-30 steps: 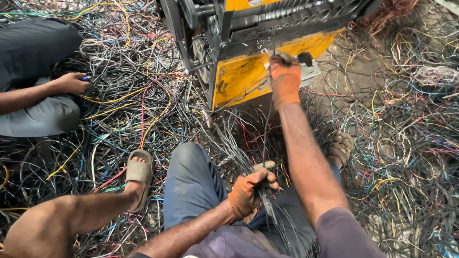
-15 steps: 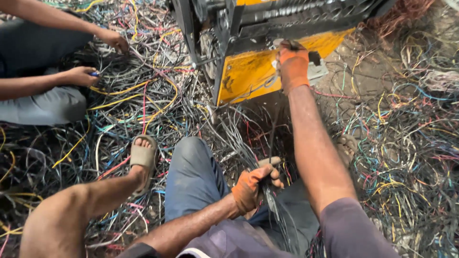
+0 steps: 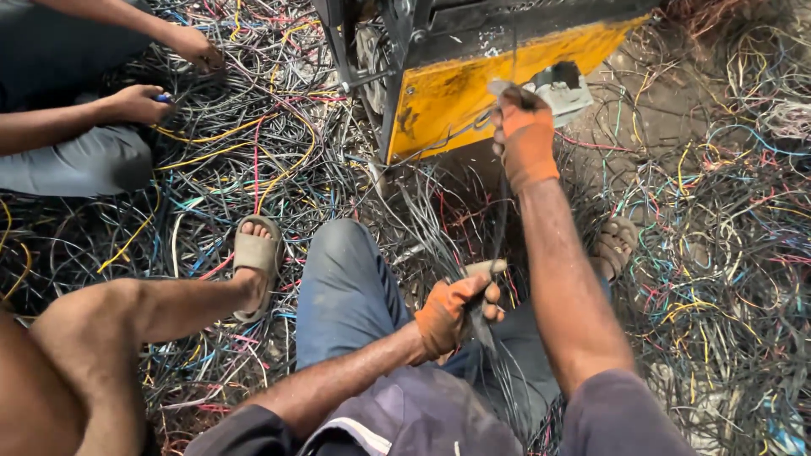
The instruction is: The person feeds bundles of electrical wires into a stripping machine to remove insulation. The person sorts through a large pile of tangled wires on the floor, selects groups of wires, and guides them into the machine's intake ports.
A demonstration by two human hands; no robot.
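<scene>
Raised right hand (image 3: 524, 135) fingers pinch cable (image 3: 500, 211); left hand (image 3: 452, 312) grips it.

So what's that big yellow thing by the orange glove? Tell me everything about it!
The yellow machine is a scuffed, dirty metal box with a painted yellow front panel under a dark frame and black legs. It looks tilted in this view and sits on ground covered in tangled coloured wires. A small grey metal piece juts from its front. The right hand, in an orange glove, holds a thin dark wire against that piece.
</scene>
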